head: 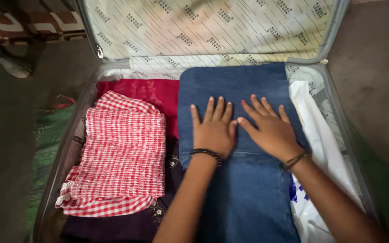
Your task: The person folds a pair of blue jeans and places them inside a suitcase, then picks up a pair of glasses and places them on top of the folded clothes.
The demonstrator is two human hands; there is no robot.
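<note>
In suitcase (338,117), folded jeans (244,180) under both hands (214,130)

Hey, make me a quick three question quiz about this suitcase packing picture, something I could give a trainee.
1. True or false: both hands lie flat, palms down, on the folded blue denim garment.
2. Which garment lies left of the denim, on top of the pile? A) a red and white checked one B) a yellow striped one C) a black leather one
3. Fill in: the white plastic bag sits on the ______ side of the suitcase, beside the denim.

Key
1. True: the left hand and right hand press on it side by side, fingers spread.
2. A: the checked garment rests over dark red cloth.
3. Right: the plastic bag lies along the suitcase wall.
</note>
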